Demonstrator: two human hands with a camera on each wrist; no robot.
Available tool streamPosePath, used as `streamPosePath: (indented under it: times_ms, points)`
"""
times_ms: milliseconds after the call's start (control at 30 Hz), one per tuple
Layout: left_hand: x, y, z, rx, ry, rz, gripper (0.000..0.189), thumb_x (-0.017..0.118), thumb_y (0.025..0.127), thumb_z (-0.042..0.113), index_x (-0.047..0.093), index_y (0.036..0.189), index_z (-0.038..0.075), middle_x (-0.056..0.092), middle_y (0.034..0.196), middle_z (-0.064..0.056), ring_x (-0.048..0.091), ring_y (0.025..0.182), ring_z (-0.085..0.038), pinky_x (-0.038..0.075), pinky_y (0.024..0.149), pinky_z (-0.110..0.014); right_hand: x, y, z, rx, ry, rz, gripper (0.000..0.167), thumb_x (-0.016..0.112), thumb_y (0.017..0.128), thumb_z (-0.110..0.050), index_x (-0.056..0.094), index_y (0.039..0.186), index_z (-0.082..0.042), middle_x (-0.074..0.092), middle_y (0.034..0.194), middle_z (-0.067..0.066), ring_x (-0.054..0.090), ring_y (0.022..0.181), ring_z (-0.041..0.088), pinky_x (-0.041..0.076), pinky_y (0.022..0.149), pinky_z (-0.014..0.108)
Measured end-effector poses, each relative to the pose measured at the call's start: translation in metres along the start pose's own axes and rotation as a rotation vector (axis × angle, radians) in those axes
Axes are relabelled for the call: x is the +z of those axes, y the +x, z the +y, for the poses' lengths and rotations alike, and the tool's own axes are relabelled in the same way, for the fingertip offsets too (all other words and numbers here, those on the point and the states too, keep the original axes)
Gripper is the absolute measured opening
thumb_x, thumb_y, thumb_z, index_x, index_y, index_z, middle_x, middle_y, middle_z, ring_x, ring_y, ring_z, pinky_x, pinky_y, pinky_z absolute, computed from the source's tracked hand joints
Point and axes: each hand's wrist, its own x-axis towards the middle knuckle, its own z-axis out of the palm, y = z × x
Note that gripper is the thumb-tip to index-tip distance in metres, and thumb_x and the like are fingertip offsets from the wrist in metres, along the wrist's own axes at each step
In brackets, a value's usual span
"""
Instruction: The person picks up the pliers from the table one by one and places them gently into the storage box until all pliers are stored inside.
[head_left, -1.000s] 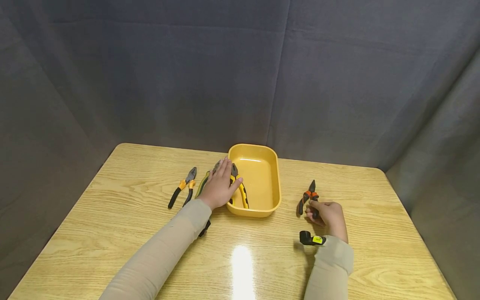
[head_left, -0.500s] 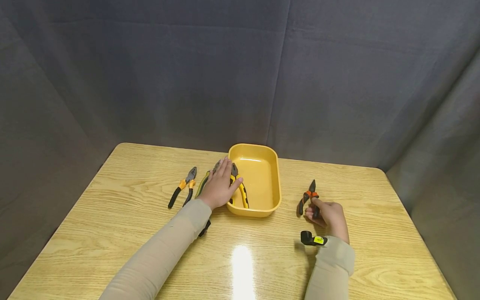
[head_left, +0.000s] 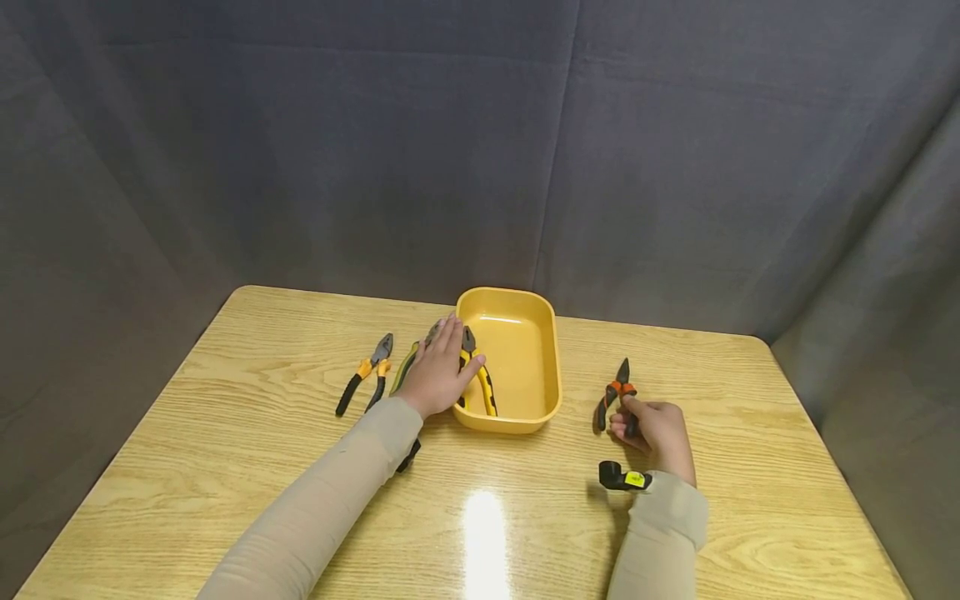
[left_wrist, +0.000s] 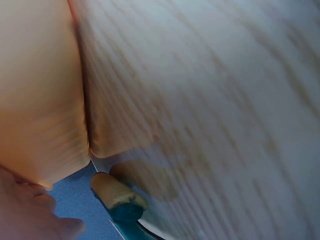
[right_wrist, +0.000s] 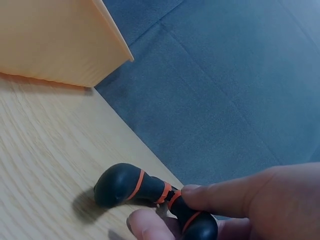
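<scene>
In the head view my left hand lies over the left rim of the yellow bin with its fingers extended. Yellow-and-black pliers rest inside the bin, partly under that hand. Just outside the rim, green-handled pliers are mostly covered by it; one handle end shows in the left wrist view. To the right, my right hand pinches one handle of the black-and-orange pliers between thumb and fingers. Their handles are spread and the tapered jaws point away from me.
Combination pliers with black and orange-yellow handles lie left of the bin, handles spread. The wooden table ends at a grey curtain behind. A black wrist camera sits at the right cuff.
Over the last second the right thumb has shifted slightly up along the handle of the black-and-orange pliers. The left hand and the bin stay where they were.
</scene>
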Motion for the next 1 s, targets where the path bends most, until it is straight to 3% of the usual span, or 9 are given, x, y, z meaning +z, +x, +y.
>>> streamPosePath:
  times_ms: [467,1000]
  points:
    - [0.0018,0.0018,-0.0031,-0.005,-0.02,0.007,0.08,0.032,0.108,0.056,0.007,0.163,0.004,-0.004,0.17,-0.01,-0.002,0.157,-0.029,0.005,0.123,-0.058,0.0056,-0.0002,-0.0026,-0.037,-0.047,0.016,0.041,0.049,0.109,-0.017,0.055,0.121,0.021,0.068,0.072,0.006,0.068,0.06,0.009,0.058,0.061,0.022]
    - [-0.0029,-0.0019,0.0028,-0.002,-0.016,-0.009,0.08,0.03,0.108,0.056,0.007,0.163,0.003,-0.002,0.17,-0.012,-0.004,0.156,-0.028,0.006,0.123,-0.057,0.0058,0.0,-0.0004,-0.062,-0.082,0.016,0.047,0.045,0.11,-0.018,0.048,0.132,0.023,0.068,0.074,0.005,0.066,0.06,0.007,0.057,0.06,0.02]
